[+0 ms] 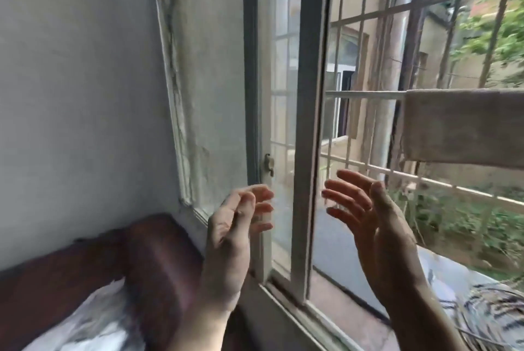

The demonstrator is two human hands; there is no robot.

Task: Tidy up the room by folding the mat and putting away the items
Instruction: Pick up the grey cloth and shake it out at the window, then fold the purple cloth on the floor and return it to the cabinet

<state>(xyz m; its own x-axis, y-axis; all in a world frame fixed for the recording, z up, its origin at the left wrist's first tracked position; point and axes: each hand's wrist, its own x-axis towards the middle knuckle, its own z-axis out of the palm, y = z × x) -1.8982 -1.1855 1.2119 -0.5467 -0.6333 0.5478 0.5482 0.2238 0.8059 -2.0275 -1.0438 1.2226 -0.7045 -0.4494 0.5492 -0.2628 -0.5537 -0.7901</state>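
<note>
**Both hands raised, holding nothing, before the open window**

A grey plastered wall [79,81] fills the view from 9 to 11 o'clock, cracked and peeling along its edge by the window. A pale painted sliding window frame [310,95] stands from 12 down to 6 o'clock, its sash drawn aside so that the right half is open. Beyond it, from 1 to 3 o'clock, runs a grille of thin metal bars [368,14], with buildings and green leaves behind.

A dark red-brown wooden headboard [158,260] sits at 8 o'clock against the wall. A beige rectangular cloth [465,129] hangs over a pale rail at 3 o'clock, outside the frame. Crumpled white bedding [85,325] lies at 7 o'clock, below the headboard. A black-and-white striped woven piece [490,313] lies at 4 o'clock on the ledge beyond the sill. It is blurred, and I cannot tell whether it is the mat.

The right hand [380,226] is lifted at 5 o'clock, palm turned inward, fingers spread and nearly straight, gripping nothing. The left hand [232,231] is up at 6 o'clock, facing it across the frame's upright, fingers loosely bent, also holding nothing. The two hands are apart. A small metal latch [268,165] sits on the sash just above the left hand.
</note>
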